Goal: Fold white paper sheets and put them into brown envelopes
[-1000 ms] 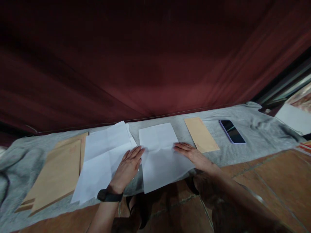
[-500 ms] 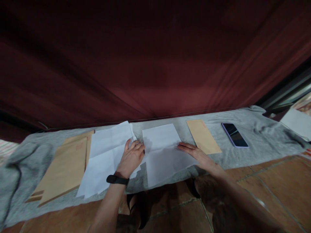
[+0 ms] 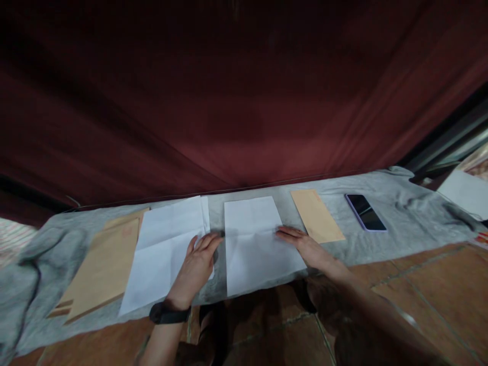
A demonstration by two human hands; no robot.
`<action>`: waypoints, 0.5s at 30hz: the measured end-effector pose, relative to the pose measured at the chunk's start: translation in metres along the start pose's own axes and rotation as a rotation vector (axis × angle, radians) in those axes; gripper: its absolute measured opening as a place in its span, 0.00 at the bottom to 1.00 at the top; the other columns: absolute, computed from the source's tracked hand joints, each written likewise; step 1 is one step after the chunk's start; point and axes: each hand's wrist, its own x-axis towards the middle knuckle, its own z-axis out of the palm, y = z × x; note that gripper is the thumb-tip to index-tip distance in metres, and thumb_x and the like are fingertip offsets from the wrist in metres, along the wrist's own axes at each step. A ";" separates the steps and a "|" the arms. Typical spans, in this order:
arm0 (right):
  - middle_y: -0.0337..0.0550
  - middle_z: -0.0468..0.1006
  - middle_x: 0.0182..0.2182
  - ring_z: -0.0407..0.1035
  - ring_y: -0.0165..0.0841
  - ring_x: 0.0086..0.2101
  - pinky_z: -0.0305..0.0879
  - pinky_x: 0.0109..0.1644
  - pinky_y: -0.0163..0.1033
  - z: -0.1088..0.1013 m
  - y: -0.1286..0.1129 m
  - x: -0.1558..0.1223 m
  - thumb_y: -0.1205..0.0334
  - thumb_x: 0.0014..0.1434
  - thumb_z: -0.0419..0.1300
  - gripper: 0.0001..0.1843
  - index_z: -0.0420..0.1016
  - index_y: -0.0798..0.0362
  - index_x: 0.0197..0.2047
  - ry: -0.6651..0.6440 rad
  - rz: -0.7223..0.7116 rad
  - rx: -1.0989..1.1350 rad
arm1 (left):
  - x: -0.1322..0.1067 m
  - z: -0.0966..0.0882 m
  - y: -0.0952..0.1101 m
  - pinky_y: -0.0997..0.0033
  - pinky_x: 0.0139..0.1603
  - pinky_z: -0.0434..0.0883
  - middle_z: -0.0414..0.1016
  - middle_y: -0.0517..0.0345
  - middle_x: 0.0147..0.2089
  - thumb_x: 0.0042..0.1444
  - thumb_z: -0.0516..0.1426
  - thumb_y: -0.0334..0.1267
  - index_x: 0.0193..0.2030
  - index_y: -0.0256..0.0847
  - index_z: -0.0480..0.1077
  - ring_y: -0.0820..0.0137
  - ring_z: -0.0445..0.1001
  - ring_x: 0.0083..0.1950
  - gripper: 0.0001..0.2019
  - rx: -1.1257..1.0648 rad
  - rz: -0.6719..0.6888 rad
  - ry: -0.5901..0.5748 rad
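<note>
A single white sheet of paper (image 3: 251, 254) with a crease across it lies flat in front of me. My right hand (image 3: 305, 246) rests its outstretched fingers on the sheet's right edge. To its left is a loose stack of creased white sheets (image 3: 160, 254). Over the right side of that stack lies my left hand (image 3: 200, 259), fingers extended toward the single sheet, with a black band (image 3: 170, 312) on the wrist. Neither hand holds anything.
Several brown envelopes (image 3: 104, 264) lie at the left, and one brown envelope (image 3: 318, 216) lies right of the sheet. Farther right is a phone (image 3: 366, 212) with a purple edge. Everything rests on a grey cloth (image 3: 415, 223) before a dark red curtain (image 3: 244, 127).
My left hand has drawn back slightly left and toward me. The stack's sheets look more evenly lined up. My right hand stays on the single sheet, which now lies flatter.
</note>
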 end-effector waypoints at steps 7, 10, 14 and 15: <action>0.49 0.62 0.69 0.59 0.40 0.67 0.55 0.71 0.52 0.009 0.007 0.002 0.83 0.55 0.51 0.41 0.64 0.48 0.70 0.006 0.018 -0.020 | -0.007 0.023 0.010 0.55 0.74 0.59 0.52 0.54 0.77 0.51 0.47 0.17 0.73 0.48 0.57 0.64 0.55 0.76 0.42 -0.156 0.041 -0.078; 0.52 0.63 0.69 0.59 0.41 0.67 0.57 0.70 0.53 0.006 0.008 0.003 0.81 0.56 0.54 0.40 0.64 0.50 0.70 -0.001 -0.011 0.000 | -0.014 0.019 0.011 0.50 0.75 0.58 0.47 0.56 0.79 0.53 0.49 0.20 0.74 0.51 0.54 0.60 0.49 0.78 0.41 -0.186 0.038 -0.057; 0.54 0.64 0.68 0.60 0.43 0.66 0.57 0.70 0.55 0.005 0.009 0.002 0.74 0.59 0.58 0.35 0.66 0.50 0.69 0.034 -0.037 0.035 | -0.014 0.011 0.013 0.45 0.74 0.58 0.52 0.56 0.77 0.53 0.53 0.24 0.74 0.50 0.54 0.58 0.50 0.77 0.41 -0.177 0.079 -0.104; 0.53 0.64 0.68 0.60 0.43 0.66 0.57 0.70 0.55 0.004 0.009 0.002 0.73 0.59 0.59 0.34 0.67 0.50 0.68 0.037 -0.036 0.040 | -0.011 0.011 0.015 0.46 0.74 0.58 0.55 0.56 0.76 0.52 0.53 0.23 0.74 0.50 0.54 0.59 0.52 0.77 0.41 -0.181 0.093 -0.108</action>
